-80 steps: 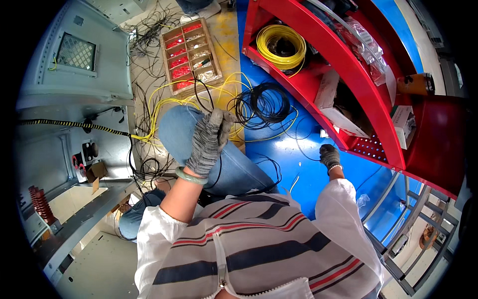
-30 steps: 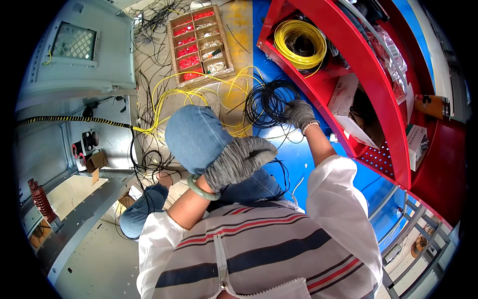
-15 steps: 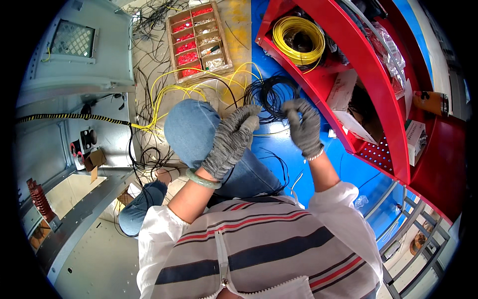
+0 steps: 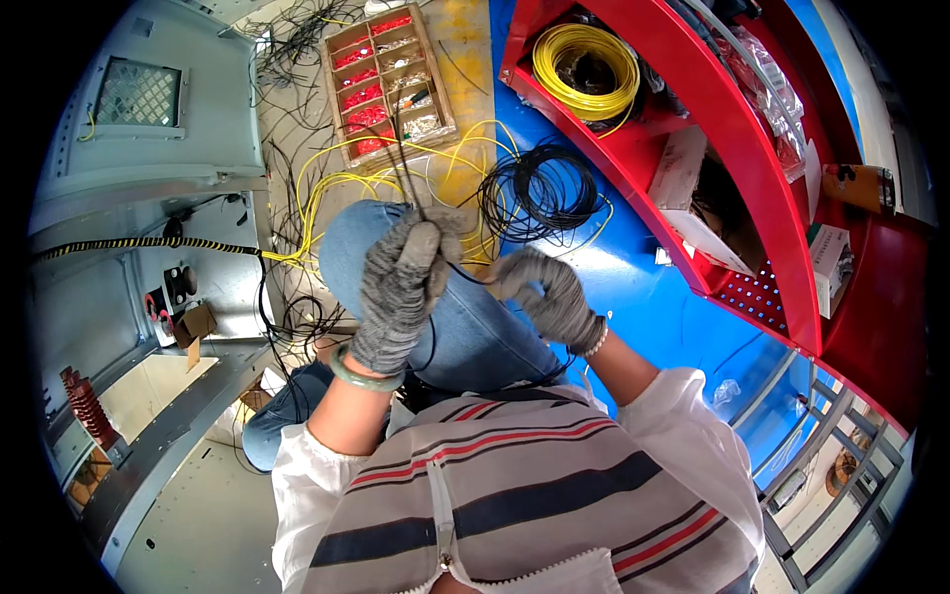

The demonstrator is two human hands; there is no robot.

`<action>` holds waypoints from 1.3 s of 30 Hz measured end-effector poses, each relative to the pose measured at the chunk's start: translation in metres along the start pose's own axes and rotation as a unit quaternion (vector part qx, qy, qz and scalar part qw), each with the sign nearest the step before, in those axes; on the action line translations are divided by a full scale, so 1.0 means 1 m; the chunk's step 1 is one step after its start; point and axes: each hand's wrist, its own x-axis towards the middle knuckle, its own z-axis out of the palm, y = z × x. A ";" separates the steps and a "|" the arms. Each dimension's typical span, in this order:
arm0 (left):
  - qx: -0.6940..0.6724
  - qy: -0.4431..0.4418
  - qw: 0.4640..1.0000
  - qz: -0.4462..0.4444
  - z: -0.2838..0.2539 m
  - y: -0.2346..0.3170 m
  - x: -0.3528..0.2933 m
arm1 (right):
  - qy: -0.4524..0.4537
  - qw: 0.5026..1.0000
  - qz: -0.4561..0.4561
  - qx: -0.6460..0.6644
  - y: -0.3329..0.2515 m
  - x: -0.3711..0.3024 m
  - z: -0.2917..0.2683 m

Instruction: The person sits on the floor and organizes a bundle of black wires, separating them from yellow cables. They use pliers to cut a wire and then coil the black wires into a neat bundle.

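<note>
Both of my hands wear grey knitted gloves and are held over my blue-jeaned knee. My left hand [image 4: 404,287] is closed round a black wire [image 4: 406,176]; lengths of the wire rise above the fist and another hangs below it. Just to the right, my right hand [image 4: 546,299] pinches the same wire between thumb and fingers, with a short stretch running between the hands. The very tip is too small to make out. Beyond the right hand, a loose coil of black wire [image 4: 560,158] lies on the blue floor. Yellow wires [image 4: 309,223] spread out past my knee.
A divided wooden box [image 4: 450,104] of red and metal small parts sits at the far side. On the right, a red shelf [image 4: 683,74] holds a yellow wire coil [image 4: 547,84] and cartons. A grey metal cabinet [image 4: 223,148] with a black-and-yellow harness [image 4: 129,240] stands left.
My right hand has moved left and nearer, away from the black coil, to beside the left hand. My left hand has shifted slightly left, with black wire now standing up from it.
</note>
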 end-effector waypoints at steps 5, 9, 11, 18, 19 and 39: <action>0.033 0.019 0.999 -0.013 -0.013 0.010 -0.010 | 0.231 0.948 0.219 0.014 0.116 0.012 -0.023; 0.014 0.023 0.999 -0.025 -0.016 0.004 -0.015 | 0.167 0.920 0.321 -0.152 0.218 0.031 -0.037; 0.004 0.009 1.000 -0.022 -0.014 0.009 -0.013 | 0.113 0.887 0.360 -0.267 0.273 0.038 -0.044; -0.004 0.017 1.000 -0.023 -0.019 0.006 -0.014 | 0.127 0.814 0.460 -0.330 0.221 0.072 -0.033; -0.003 0.007 1.000 -0.025 -0.019 0.007 -0.013 | 0.134 0.810 0.463 -0.333 0.218 0.074 -0.035; 0.275 -0.199 0.935 0.102 -0.007 0.002 -0.008 | 0.156 0.908 0.220 -0.322 0.139 0.096 -0.110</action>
